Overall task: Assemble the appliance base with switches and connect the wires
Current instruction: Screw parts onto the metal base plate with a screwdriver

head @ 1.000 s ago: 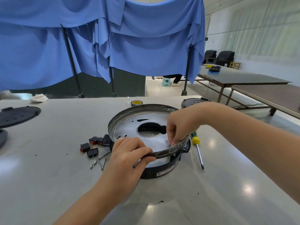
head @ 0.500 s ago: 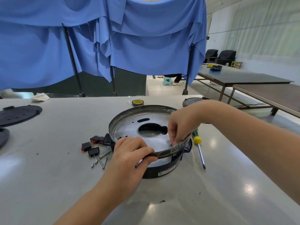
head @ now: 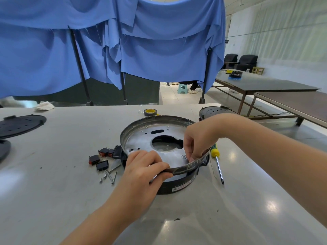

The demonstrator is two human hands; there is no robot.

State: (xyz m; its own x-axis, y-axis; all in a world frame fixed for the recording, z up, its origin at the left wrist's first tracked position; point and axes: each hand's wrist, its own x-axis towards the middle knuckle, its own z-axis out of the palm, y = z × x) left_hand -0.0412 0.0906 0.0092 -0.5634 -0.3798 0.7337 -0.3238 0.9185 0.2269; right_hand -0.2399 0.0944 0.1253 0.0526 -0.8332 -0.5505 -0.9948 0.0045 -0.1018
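A round metal appliance base [head: 141, 137] with a black plastic ring underneath sits mid-table, its silver plate showing a large cut-out hole. My left hand [head: 143, 165] grips the near rim, thumb over the metal edge. My right hand [head: 196, 140] pinches the rim on the near right side with its fingertips inside the pan. Several black rocker switches [head: 100, 160] with red faces lie just left of the base, with loose screws [head: 110, 175] in front of them. No wires are visible.
A yellow-handled screwdriver [head: 217, 162] lies right of the base. A tape roll [head: 150, 112] stands behind it. Black round covers lie at far left [head: 19, 124] and back right [head: 212, 111]. A white rag [head: 44, 105] sits by the blue curtain.
Both hands keep their hold on the base rim; only the camera has shifted slightly.
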